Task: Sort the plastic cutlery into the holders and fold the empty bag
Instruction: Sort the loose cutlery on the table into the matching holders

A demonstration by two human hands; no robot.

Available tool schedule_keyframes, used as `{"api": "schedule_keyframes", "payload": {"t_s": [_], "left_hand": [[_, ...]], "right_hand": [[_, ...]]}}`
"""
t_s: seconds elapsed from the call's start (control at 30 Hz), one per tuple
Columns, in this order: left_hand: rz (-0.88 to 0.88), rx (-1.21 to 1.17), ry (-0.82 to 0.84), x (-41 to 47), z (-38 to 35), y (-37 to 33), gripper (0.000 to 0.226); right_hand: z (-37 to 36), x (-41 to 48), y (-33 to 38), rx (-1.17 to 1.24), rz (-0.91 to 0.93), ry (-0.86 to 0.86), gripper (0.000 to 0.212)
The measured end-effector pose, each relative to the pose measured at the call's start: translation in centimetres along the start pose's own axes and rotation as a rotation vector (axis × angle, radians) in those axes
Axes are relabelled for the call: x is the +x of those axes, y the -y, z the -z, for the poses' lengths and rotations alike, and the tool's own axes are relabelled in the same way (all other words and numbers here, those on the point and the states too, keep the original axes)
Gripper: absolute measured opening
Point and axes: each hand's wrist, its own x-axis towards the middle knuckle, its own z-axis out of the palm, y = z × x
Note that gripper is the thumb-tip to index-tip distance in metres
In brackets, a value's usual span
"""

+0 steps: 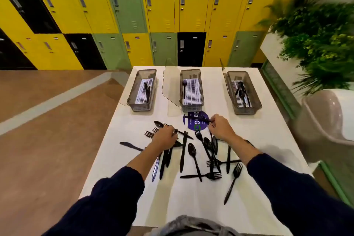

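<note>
**Both hands in the cutlery pile, holders part-filled**

While both hands rest on the white table [258, 140], loose black cutlery [193, 155] lies scattered under and just behind them, towards the person. Left hand [165, 137]: palm down on the pile, fingers curled over a knife [183, 134] whose blade pokes out to its right; whether it grips it, cannot tell. Right hand [220, 127]: fingers pinched on a black piece [206, 119] lying across the purple sticker [195, 120]; type unclear.

Ahead of the hands, three holders stand in a row, lids open:
- left holder [142, 90], beyond the left hand: knives.
- middle holder [191, 90], between the hands: one fork.
- right holder [242, 93], beyond the right hand: spoons.

One fork [232, 183] lies apart, behind the right hand.
</note>
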Motion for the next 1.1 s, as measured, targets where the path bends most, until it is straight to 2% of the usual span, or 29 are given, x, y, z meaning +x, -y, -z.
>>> {"api": "schedule_keyframes", "payload": {"t_s": [0.07, 0.13, 0.27, 0.37, 0.5, 0.63, 0.77, 0.83, 0.9, 1.1], "left_hand": [[0.084, -0.003, -0.028, -0.6, -1.2, 0.9, 0.033], [0.192, -0.015, -0.054, -1.6, -2.6, 1.9, 0.032], [0.36, -0.031, -0.12, -2.7, -3.9, 2.8, 0.037], [0.407, -0.039, -0.107, -3.1, -4.9, 3.2, 0.039], [0.373, -0.112, -0.123, -2.7, -5.3, 2.5, 0.033], [0.34, -0.132, -0.14, -2.1, -5.2, 1.5, 0.041], [0.31, -0.052, -0.11, -1.7, -6.1, 0.8, 0.079], [0.297, -0.013, -0.107, -1.7, -6.8, 0.4, 0.09], [0.289, -0.03, -0.131, -1.7, -7.3, 0.1, 0.088], [0.236, -0.212, -0.205, -1.0, -7.8, 0.3, 0.064]], "right_hand": [[-1.0, -1.0, -1.0, 0.008, -0.041, -0.01, 0.022], [-2.6, -2.7, -2.0, 0.002, -0.089, -0.003, 0.025], [-5.0, -5.0, -2.6, -0.054, -0.194, -0.031, 0.064], [-6.2, -6.3, -1.8, -0.06, -0.26, -0.057, 0.088], [-7.3, -6.7, -0.8, -0.14, -0.294, -0.007, 0.103], [-8.1, -6.3, -0.2, -0.105, -0.293, -0.002, 0.092], [-8.7, -5.5, 0.4, -0.035, -0.295, -0.009, 0.075], [-9.0, -5.3, 0.4, -0.005, -0.307, -0.022, 0.07], [-9.2, -5.1, 0.4, 0.045, -0.322, -0.031, 0.066], [-9.5, -4.4, 0.2, 0.122, -0.369, -0.019, 0.051]]}}
